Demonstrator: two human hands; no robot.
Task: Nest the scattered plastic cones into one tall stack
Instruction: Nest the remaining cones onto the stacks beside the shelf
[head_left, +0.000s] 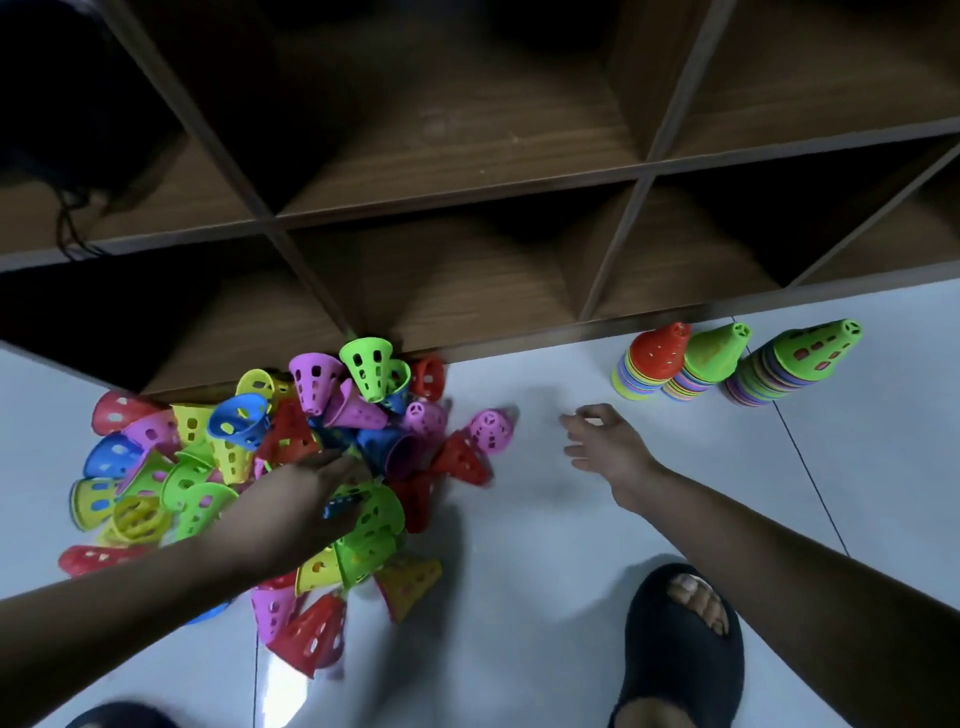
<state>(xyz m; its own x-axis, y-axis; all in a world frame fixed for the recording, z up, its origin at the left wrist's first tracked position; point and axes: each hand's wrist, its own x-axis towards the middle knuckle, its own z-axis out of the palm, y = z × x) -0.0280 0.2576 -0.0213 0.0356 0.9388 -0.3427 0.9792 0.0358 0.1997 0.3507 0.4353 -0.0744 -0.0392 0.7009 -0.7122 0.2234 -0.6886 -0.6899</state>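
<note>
Left hand (311, 493) reaches out; right hand (608, 441) hovers, fingers (589, 413) loosely curled.

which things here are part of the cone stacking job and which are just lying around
Part of the job:
- loose cone pile
- red-topped stack, middle green-topped stack, right green-topped stack
- left hand, in the pile
- right hand, empty

Just lying about:
- wooden shelf unit
- black cable in its left cubby
- dark slipper on a foot

Head camera looks steeply down, close to the floor (545, 525) before shelves (457, 202).
</note>
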